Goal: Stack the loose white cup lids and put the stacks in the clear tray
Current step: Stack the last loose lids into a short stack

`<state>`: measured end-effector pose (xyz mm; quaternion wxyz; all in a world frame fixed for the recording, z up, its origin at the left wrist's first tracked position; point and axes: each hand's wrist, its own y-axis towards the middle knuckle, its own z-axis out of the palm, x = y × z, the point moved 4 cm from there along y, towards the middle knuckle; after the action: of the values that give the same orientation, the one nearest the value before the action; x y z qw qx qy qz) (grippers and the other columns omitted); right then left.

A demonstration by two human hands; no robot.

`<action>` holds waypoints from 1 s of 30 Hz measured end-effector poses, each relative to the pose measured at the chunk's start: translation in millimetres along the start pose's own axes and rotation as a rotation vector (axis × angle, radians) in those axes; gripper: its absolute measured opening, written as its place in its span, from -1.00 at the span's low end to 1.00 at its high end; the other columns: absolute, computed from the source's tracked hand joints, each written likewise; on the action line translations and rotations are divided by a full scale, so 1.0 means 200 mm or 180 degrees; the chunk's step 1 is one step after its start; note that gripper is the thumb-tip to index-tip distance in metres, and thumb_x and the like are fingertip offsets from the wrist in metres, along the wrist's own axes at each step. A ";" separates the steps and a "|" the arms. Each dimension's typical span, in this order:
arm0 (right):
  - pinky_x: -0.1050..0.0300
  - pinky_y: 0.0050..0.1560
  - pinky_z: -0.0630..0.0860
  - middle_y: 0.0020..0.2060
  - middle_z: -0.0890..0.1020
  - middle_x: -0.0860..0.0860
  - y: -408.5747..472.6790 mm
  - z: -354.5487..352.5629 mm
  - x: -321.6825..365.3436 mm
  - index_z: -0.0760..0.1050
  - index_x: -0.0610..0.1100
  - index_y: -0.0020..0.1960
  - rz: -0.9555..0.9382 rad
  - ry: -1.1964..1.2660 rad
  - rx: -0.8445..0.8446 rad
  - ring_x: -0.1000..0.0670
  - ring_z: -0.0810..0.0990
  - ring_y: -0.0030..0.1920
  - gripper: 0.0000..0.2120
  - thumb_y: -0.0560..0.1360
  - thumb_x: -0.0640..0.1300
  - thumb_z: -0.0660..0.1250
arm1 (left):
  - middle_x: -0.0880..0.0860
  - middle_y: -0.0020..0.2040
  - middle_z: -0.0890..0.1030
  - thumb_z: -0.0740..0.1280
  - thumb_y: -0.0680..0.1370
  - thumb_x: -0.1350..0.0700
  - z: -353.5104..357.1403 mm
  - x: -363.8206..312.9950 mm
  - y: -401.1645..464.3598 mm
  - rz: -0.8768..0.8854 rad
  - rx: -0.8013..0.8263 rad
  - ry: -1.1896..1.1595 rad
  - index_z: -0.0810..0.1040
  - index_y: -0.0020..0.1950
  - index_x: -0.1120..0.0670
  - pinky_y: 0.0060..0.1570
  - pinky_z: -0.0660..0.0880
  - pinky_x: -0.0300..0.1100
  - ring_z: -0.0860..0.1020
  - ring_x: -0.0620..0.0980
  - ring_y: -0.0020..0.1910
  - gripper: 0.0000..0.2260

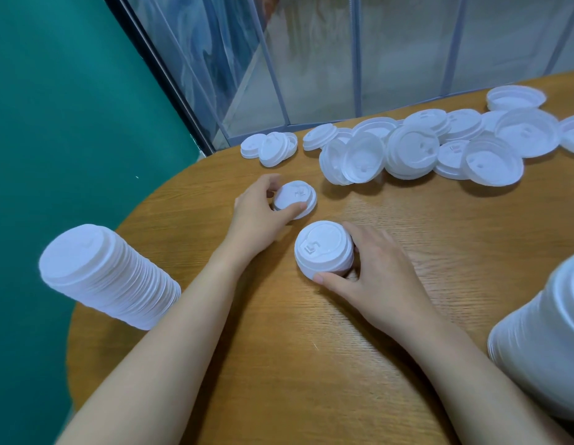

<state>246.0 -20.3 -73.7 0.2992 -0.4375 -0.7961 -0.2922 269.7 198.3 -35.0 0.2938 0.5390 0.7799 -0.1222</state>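
Near the middle of the frame the left hand (pixel 256 213) grips a single white lid (pixel 295 198) lying on the round wooden worktop (pixel 311 364), its fingers (pixel 273 184) curled over the far rim and the thumb pressed on the near edge. Just below and to the right, the right hand (pixel 375 268) holds a short stack of lids (pixel 324 250), thumb at the lower rim and fingers wrapped round the far side; the stack sits upright on the wood, its top showing an embossed mark. The two are near each other but apart.

Across the upper right of the frame lies a loose heap of lids (pixel 411 150), some face up, some overturned, several leaning on one another. A smaller cluster of lids (pixel 269 147) rests to the left of the heap, close to the worktop's far edge.

At the left edge of the frame stands a tall stack (pixel 109 276) (it leans in this wide-angle view), set at the worktop's rim. Another tall stack (pixel 542 342) rises at the lower right edge, partly cut off. Behind the worktop are a green wall (pixel 54 107) and clear panels (pixel 327 59).
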 end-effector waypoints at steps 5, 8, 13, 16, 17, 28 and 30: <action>0.06 0.19 0.35 0.10 0.54 0.21 -0.01 -0.01 0.01 0.46 0.11 0.29 0.0000 0.0067 -0.0016 0.07 0.41 0.15 -0.41 0.36 0.28 0.50 | -0.17 0.21 0.62 0.60 0.45 -0.04 -0.16 -0.08 -0.23 0.0161 0.0086 -0.0729 0.52 0.39 -0.08 0.16 0.51 -0.34 0.59 -0.28 0.16 -0.45; 0.04 0.15 0.35 0.06 0.55 0.19 -0.01 -0.02 0.02 0.47 0.09 0.26 -0.0012 0.0106 -0.0021 0.05 0.42 0.12 -0.45 0.35 0.25 0.51 | -0.11 0.20 0.65 0.62 0.44 0.06 -0.17 -0.12 -0.36 0.0350 0.0424 -0.0887 0.54 0.37 -0.02 0.22 0.54 -0.29 0.63 -0.21 0.16 -0.46; 0.09 0.08 0.31 0.02 0.54 0.22 -0.01 -0.02 0.02 0.48 0.12 0.22 0.0009 0.0151 -0.0053 0.08 0.41 0.09 -0.48 0.34 0.25 0.52 | -0.12 0.18 0.66 0.65 0.41 0.08 -0.13 -0.15 -0.43 0.0468 0.0541 -0.0840 0.56 0.34 -0.04 0.25 0.55 -0.18 0.63 -0.17 0.19 -0.46; 0.07 0.10 0.35 0.00 0.54 0.23 -0.01 -0.01 0.01 0.49 0.13 0.21 0.0033 0.0167 -0.0039 0.08 0.42 0.08 -0.48 0.34 0.28 0.50 | -0.16 0.19 0.65 0.66 0.40 0.05 -0.09 -0.17 -0.43 0.0496 0.0578 -0.0731 0.55 0.34 -0.06 0.25 0.56 -0.14 0.61 -0.19 0.19 -0.44; 0.04 0.14 0.39 0.01 0.55 0.23 -0.01 -0.01 0.01 0.49 0.14 0.22 0.0036 0.0181 -0.0033 0.07 0.43 0.09 -0.48 0.34 0.28 0.50 | -0.16 0.19 0.65 0.66 0.39 0.05 -0.09 -0.17 -0.43 0.0513 0.0576 -0.0699 0.55 0.34 -0.06 0.24 0.56 -0.13 0.61 -0.19 0.19 -0.43; 0.03 0.23 0.38 0.07 0.55 0.23 -0.01 -0.02 0.02 0.45 0.12 0.27 0.0032 0.0292 -0.0006 0.08 0.43 0.13 -0.44 0.35 0.25 0.54 | -0.19 0.18 0.62 0.64 0.41 -0.01 -0.05 -0.20 -0.42 0.0613 0.0631 -0.0431 0.63 0.27 -0.03 0.20 0.54 -0.24 0.57 -0.23 0.19 -0.54; 0.01 0.22 0.39 0.05 0.55 0.24 -0.01 -0.02 0.02 0.45 0.13 0.24 0.0008 0.0305 -0.0015 0.08 0.43 0.11 -0.46 0.36 0.26 0.52 | -0.20 0.19 0.62 0.65 0.40 -0.01 -0.05 -0.19 -0.42 0.0570 0.0687 -0.0451 0.62 0.27 -0.05 0.20 0.55 -0.26 0.57 -0.24 0.20 -0.52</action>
<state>242.9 -22.3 -67.4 0.3362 -0.4247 -0.7796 -0.3143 200.0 141.7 -14.1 0.2982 0.6248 0.6884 -0.2164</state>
